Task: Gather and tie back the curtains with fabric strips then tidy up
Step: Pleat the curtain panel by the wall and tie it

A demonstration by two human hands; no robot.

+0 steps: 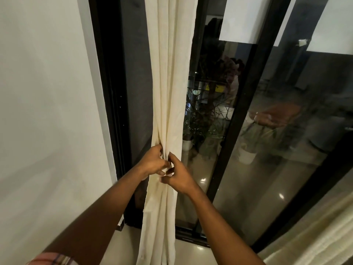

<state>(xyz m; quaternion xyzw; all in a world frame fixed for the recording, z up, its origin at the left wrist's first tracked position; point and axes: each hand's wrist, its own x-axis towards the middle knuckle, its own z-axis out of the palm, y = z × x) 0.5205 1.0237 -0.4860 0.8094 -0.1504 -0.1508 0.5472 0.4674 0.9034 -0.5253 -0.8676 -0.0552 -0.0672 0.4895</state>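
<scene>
A cream curtain hangs gathered into a narrow bundle in front of a dark glass door. My left hand grips the bundle from its left side, fingers curled into the folds. My right hand meets it from the right and pinches the cloth between thumb and fingers. Both hands touch at the front of the bundle, about halfway down it. Whether a separate fabric strip lies between the fingers I cannot tell; it would be the same cream colour as the curtain.
A white wall stands to the left. The black-framed sliding glass door reflects plants and the room. Another pale curtain fills the lower right corner. Shiny floor tile lies below.
</scene>
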